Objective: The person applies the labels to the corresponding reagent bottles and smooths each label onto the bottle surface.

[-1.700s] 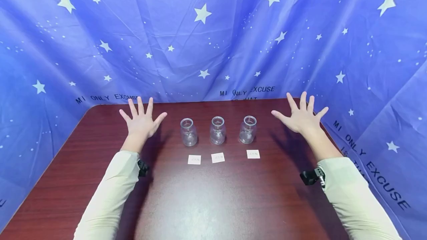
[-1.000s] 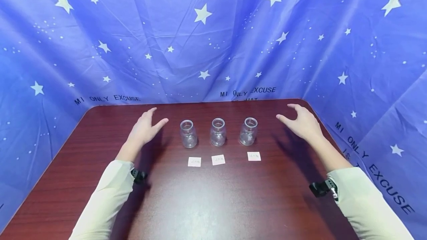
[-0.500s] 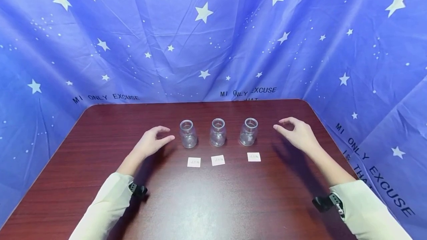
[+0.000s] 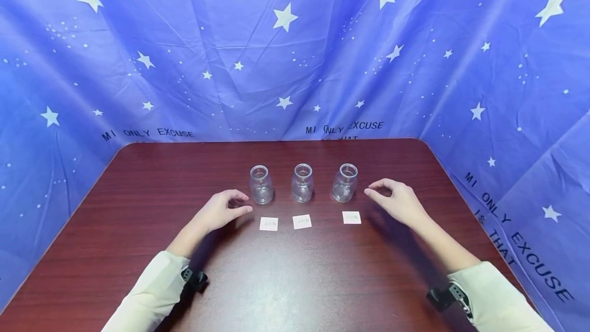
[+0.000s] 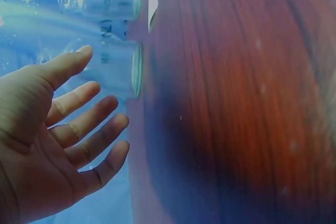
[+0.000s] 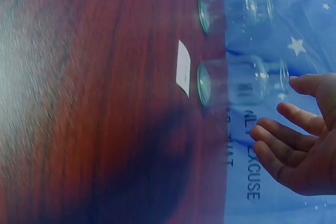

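Note:
Three clear glass jars stand upright in a row on the table: a left jar (image 4: 261, 186), a middle jar (image 4: 302, 183) and a right jar (image 4: 344, 183). My left hand (image 4: 223, 209) is just left of the left jar, fingers relaxed and slightly bent, holding nothing. On the other side, my right hand (image 4: 395, 200) is a little right of the right jar, its fingers loosely bent around empty air. In the left wrist view the left hand (image 5: 63, 135) has its thumb and fingers spread apart. The right wrist view has the right hand (image 6: 302, 135) near the right jar (image 6: 236, 82).
In front of the jars lie three small white paper labels with handwriting: a left label (image 4: 269, 224), a middle label (image 4: 301, 222) and a right label (image 4: 352, 218). The reddish-brown table (image 4: 276, 281) backs onto a blue curtain (image 4: 258, 40) with white stars.
Both hands, first spread wide beyond the jars, have come down and inward toward the outer jars. Their fingers have relaxed from straight to slightly bent. Jars and labels stay put.

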A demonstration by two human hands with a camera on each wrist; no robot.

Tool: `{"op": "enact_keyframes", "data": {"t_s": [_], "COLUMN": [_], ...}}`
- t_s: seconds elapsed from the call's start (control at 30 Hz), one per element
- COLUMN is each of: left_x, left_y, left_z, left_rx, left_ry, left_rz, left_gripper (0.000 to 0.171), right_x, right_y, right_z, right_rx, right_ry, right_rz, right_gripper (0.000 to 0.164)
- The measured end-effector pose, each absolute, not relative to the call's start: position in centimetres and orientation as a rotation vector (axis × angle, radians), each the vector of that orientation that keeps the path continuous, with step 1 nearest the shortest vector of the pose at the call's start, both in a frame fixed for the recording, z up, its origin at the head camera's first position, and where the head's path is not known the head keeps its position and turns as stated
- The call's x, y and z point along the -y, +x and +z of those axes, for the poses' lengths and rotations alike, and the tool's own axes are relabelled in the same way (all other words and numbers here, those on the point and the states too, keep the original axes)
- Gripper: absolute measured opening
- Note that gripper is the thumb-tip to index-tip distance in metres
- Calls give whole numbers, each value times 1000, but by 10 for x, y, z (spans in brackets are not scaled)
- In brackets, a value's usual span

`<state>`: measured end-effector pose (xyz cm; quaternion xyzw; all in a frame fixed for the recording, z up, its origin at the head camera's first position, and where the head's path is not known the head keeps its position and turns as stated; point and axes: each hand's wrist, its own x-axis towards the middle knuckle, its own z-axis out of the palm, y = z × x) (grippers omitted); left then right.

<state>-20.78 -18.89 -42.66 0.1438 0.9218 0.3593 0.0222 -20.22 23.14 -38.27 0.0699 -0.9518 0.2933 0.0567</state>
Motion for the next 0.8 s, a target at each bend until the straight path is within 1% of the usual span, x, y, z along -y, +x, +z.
{"op": "enact_keyframes", "data": {"t_s": [0.3,0.6,0.8], "left_x": [180,169,163], "left_y": [-203,-200,-198], "left_z": [-429,-434,-435], "left_rx": [-2842,-2803,-2815], "left_ry": [559,699,709], "left_rz": [1053,996,917], "left_gripper": [28,25,27], "right_x": [-203,-163,-132], "right_y": [-197,-196,-196], "right_z": [-392,-401,-415], "right_rx": [2893,2871,2844], "right_ry": [314,455,594], "right_rz": [1026,1168,1177], "right_gripper": [22,22,19]}}
